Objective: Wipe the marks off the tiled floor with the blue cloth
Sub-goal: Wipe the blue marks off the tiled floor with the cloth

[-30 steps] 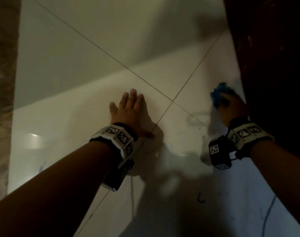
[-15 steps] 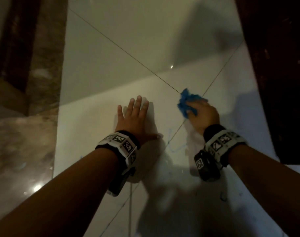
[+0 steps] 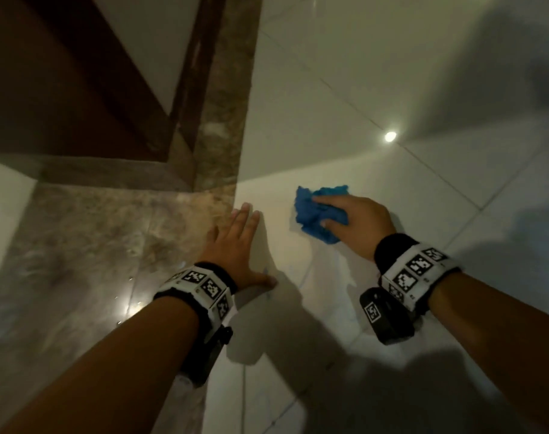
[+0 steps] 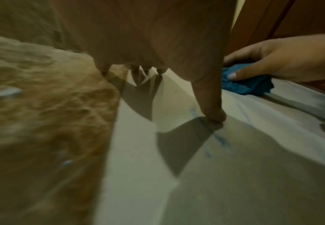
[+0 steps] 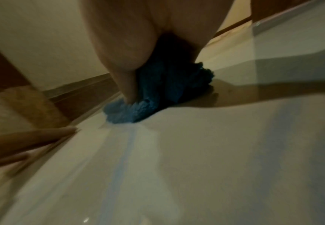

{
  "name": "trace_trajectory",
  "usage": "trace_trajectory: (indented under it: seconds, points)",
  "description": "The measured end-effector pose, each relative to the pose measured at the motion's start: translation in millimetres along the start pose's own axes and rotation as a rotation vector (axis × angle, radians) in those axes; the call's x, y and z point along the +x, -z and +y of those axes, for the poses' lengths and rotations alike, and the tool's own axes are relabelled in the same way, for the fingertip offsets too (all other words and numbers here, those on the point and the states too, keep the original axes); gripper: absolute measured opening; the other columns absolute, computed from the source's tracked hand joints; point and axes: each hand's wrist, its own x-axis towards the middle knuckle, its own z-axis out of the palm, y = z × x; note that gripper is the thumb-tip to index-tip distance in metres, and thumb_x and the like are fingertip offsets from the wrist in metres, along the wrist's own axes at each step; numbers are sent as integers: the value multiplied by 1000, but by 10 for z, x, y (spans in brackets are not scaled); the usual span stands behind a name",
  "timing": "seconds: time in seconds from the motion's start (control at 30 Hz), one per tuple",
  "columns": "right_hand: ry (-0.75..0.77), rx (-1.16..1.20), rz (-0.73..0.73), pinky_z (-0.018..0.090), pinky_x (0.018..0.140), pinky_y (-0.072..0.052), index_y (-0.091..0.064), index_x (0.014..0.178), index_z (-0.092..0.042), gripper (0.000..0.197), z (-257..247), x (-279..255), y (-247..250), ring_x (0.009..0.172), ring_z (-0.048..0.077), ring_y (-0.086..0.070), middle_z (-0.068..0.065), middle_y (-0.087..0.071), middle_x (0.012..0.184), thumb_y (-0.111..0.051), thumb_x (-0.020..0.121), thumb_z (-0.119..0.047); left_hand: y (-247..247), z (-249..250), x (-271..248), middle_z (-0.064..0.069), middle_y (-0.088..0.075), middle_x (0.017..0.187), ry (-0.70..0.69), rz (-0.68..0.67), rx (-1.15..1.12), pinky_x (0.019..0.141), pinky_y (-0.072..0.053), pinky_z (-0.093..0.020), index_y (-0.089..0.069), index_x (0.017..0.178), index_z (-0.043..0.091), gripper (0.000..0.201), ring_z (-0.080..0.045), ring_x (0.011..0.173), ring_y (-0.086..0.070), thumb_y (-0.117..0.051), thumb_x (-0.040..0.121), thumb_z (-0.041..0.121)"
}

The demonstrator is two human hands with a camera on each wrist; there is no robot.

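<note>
The crumpled blue cloth (image 3: 317, 214) lies on the white tiled floor (image 3: 345, 98) under my right hand (image 3: 353, 222), whose fingers and thumb curl around it and press it down. From the left wrist view the cloth (image 4: 248, 85) shows with that thumb on top; from the right wrist view the cloth (image 5: 150, 97) bunches under the palm. My left hand (image 3: 238, 242) lies flat on the tile, fingers straight, thumb spread out. A faint blue mark (image 4: 220, 138) runs on the tile by the left thumb (image 4: 212, 109). A pale blue streak (image 5: 125, 153) trails behind the cloth.
A brown marbled floor strip (image 3: 88, 252) borders the white tiles on the left. A dark wooden door frame (image 3: 79, 89) stands at the upper left. A lamp's reflection (image 3: 389, 136) glints on the tile farther off.
My right hand has swept the cloth leftward across the tiles, from beside the dark wood on the right to close beside the left hand. The head view has swung left with it.
</note>
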Motion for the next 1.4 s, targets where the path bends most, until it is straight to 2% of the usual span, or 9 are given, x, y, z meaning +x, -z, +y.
trace_trajectory:
  seconds: [0.07, 0.17, 0.33, 0.47, 0.7, 0.87, 1.07, 1.2, 1.4]
  points:
    - [47, -33, -85, 20, 100, -35, -59, 124, -28, 38, -138, 84, -56, 118, 18, -53, 0, -57, 130, -65, 86, -25, -27, -113, -28, 1, 28, 157, -46, 1, 20, 118, 4, -43, 20, 151, 21, 131, -17, 146, 18, -68, 67, 71]
    - [67, -132, -32, 16, 93, -31, -64, 118, -22, 31, -296, 158, -132, 115, 22, -53, 3, -53, 130, -62, 88, -23, -55, -143, -7, 2, 26, 158, -59, 22, -1, 117, 6, -43, 19, 151, 23, 134, -17, 146, 18, -72, 64, 70]
    - [242, -363, -250, 33, 100, -36, -62, 122, -23, 38, -573, 264, -398, 113, 29, -51, 8, -49, 130, -65, 84, -23, -84, -156, 37, 1, 24, 159, -57, 38, -20, 117, 5, -45, 18, 151, 20, 133, -19, 147, 15, -72, 65, 68]
    - [22, -307, 64, 30, 102, -33, -60, 124, -21, 36, -495, 540, -285, 117, 33, -49, 10, -49, 135, -54, 89, -14, -82, -163, 17, 2, 24, 158, -55, 44, -20, 117, 8, -45, 17, 151, 21, 132, -18, 147, 17, -73, 66, 67]
    - [237, -488, -95, 31, 99, -33, -62, 121, -26, 38, -643, 118, -549, 115, 32, -48, 0, -51, 137, -64, 84, -34, -93, -148, 40, 0, 22, 159, -57, 61, -55, 117, 8, -47, 15, 152, 17, 134, -20, 147, 16, -74, 64, 66]
    - [-1, -259, 146, 27, 100, -35, -66, 113, -22, 32, -426, 297, -401, 117, 28, -51, 1, -52, 134, -67, 82, -18, -104, -166, 28, 1, 24, 158, -50, 51, -46, 117, 8, -45, 17, 151, 21, 135, -18, 147, 18, -73, 63, 70]
    - [263, -398, -168, 28, 95, -34, -68, 111, -22, 30, -562, 133, -489, 108, 29, -52, 0, -59, 128, -63, 82, -13, -30, -209, -10, 0, 16, 161, -77, 67, -42, 121, -2, -43, 11, 153, 18, 133, -19, 148, 8, -76, 63, 64]
    - [46, -230, 114, 33, 105, -35, -69, 108, -19, 29, -350, 310, -370, 114, 34, -51, 4, -62, 124, -62, 81, -10, -62, -371, -83, 3, 22, 159, -28, 20, 39, 118, 1, -46, 16, 152, 20, 139, -17, 147, 15, -76, 59, 68]
    - [371, -355, -258, 29, 94, -32, -68, 111, -22, 32, -677, 39, -635, 107, 30, -53, 3, -61, 124, -63, 81, -12, -56, -335, -93, 4, 25, 158, -19, 1, 21, 118, 3, -47, 19, 151, 23, 137, -18, 147, 18, -77, 62, 64]
